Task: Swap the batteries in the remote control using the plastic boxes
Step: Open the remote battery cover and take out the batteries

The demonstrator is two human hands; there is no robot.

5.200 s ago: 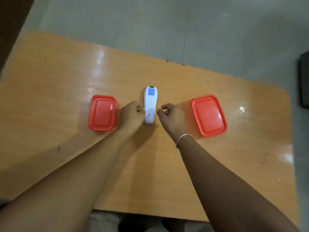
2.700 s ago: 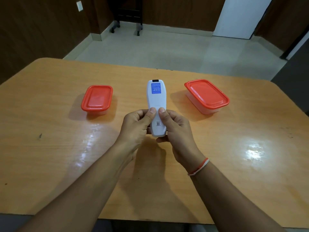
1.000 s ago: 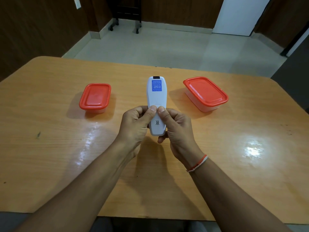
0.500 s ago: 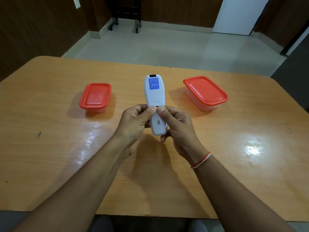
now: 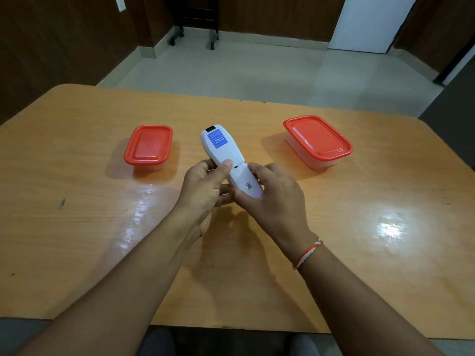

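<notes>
Both hands were clamped on the remote control (image 5: 226, 160), held back-up above the table (image 5: 77, 201): the left hand (image 5: 205, 191) with its thumb pressed at the battery cover's seam, the right hand (image 5: 270, 199) cupping the near end. Both red-lidded plastic boxes (image 5: 148, 147) (either side of it) sat closed. A thumb slip might have jerked the cover loose, dropping it or the batteries.

Glossy wooden table (image 5: 359, 253) with light glare; pale tiled floor (image 5: 257, 70); dark wood-panelled walls (image 5: 51, 42); white door (image 5: 370, 21).
</notes>
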